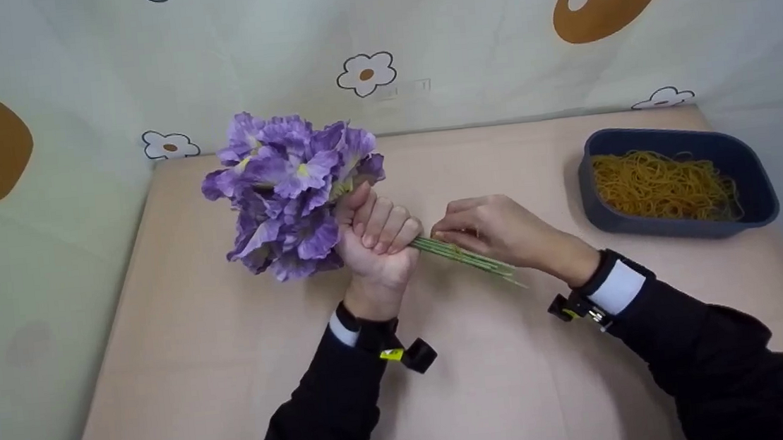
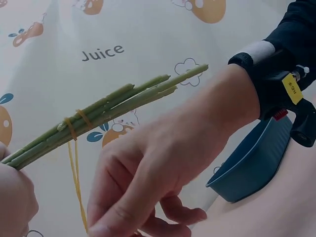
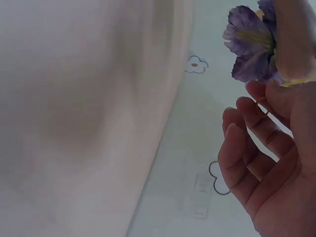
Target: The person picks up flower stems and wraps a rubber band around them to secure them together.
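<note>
A bunch of purple artificial flowers [image 1: 296, 186] is held by my left hand [image 1: 383, 242], fingers curled round the stems just below the blooms. The green stems [image 1: 469, 259] poke out of the fist toward the lower right. Around them a yellow rubber band [image 2: 74, 129] is looped, and one length of it stretches down to my right hand [image 2: 148, 168]. In the right wrist view, the thumb and index finger of this right hand pinch the band, while the other fingers are loosely bent. The left hand shows only partly in the left wrist view.
A dark blue plastic box [image 1: 683, 230] filled with yellow rubber bands [image 1: 665, 185] stands at the right on the pale pink tabletop [image 1: 184, 366]. Behind the table hangs a light cloth [image 1: 278, 53] printed with flowers and cartoon figures.
</note>
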`<state>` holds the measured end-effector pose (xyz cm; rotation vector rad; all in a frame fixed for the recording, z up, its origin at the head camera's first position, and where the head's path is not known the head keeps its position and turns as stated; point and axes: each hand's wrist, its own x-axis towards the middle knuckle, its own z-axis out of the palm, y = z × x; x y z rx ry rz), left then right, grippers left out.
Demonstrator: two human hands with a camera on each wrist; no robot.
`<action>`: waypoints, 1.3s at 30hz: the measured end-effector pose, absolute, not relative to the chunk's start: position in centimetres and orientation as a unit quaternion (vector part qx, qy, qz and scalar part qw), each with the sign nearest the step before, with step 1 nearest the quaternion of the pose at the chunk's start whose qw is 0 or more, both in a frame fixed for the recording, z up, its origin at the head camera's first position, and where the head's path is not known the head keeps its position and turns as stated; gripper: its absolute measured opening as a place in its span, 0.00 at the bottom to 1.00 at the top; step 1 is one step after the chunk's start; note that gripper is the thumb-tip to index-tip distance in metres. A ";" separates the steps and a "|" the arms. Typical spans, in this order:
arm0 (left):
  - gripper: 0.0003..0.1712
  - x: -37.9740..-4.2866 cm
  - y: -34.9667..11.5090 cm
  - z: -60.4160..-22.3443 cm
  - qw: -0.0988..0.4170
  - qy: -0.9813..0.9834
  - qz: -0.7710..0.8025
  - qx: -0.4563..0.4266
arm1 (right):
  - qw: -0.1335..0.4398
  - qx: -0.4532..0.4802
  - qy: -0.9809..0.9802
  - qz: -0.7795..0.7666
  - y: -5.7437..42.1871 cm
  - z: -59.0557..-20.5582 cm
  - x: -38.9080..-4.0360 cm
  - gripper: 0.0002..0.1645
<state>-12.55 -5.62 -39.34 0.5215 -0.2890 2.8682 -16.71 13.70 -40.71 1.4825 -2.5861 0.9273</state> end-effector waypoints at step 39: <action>0.30 -14.1 -8.2 -39.9 0.101 -0.066 0.966 0.230 | 0.229 0.457 -0.846 0.151 12.6 -35.2 -13.6 0.08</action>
